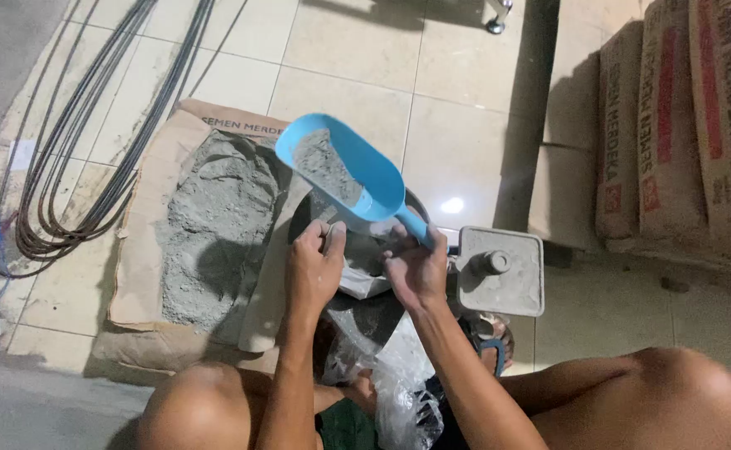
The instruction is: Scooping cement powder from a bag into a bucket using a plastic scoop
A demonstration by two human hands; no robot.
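Far left there's a bundle of dark cables (74, 158) snaking over the tiled floor (357, 50), running off the top edge, so no telling where they go. Something blue and tangled sits at the very left edge, too cut off to name.

Next over, a torn-open paper sack (145, 250) lies flat on the floor with a heap of grey powder (215, 225) exposed in it. Lying flat and ripped wide like that, it looks set up as an easy scooping spot right in front of the squatting person.

Middle of the shot: the left hand (314, 271) is pinched shut on the rim of a clear plastic bag (364, 279), looks like it's holding the mouth open. Most of the bag is buried behind both hands, so I can't tell how full it is. More crumpled plastic (399, 392) sits lower down between the knees.

The right hand (415, 271) is wrapped tight around the handle of a blue scoop (345, 167), which is partly loaded with grey powder and held above the bag, bowl end raised up and away from the person. The handle itself is mostly hidden in the fist.

Just right of the hands is a grey square scale (500, 271), dusted with powder; its dial or readout isn't visible. Far right, stacked paper sacks (674, 125) stand cropped by the frame.
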